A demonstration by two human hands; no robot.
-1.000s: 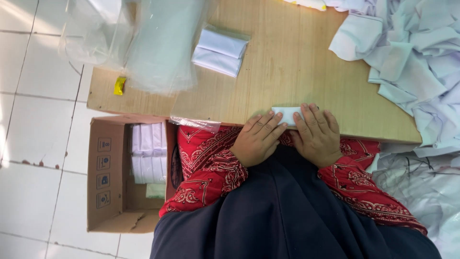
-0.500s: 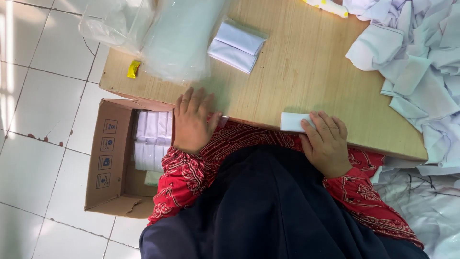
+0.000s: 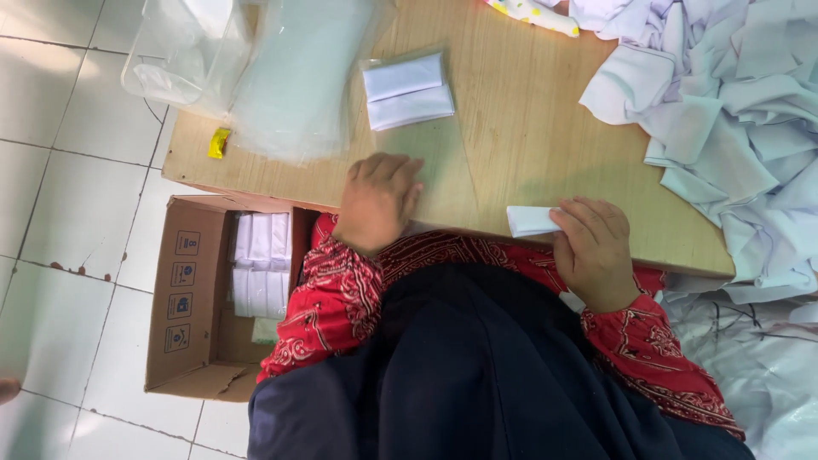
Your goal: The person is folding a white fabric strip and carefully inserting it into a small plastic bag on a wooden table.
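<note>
My right hand [image 3: 594, 250] grips a small folded white cloth [image 3: 532, 220] at the near edge of the wooden table [image 3: 511, 111]. My left hand [image 3: 379, 198] lies flat, fingers spread, on a clear plastic bag [image 3: 439, 166] spread over the table just in front of me. Beyond that hand rests a folded white cloth sealed in a clear bag [image 3: 407, 89]. Both arms wear red patterned sleeves.
A stack of clear plastic bags [image 3: 290, 77] covers the table's left end, beside a small yellow object [image 3: 219, 142]. A heap of loose white garments [image 3: 724, 111] fills the right side. On the tiled floor at left stands an open cardboard box [image 3: 192, 294] holding packed white cloths [image 3: 262, 264].
My left hand left the folded cloth, swung left and then forward onto the clear bag on the table. My right hand kept the folded cloth at the table's edge.
</note>
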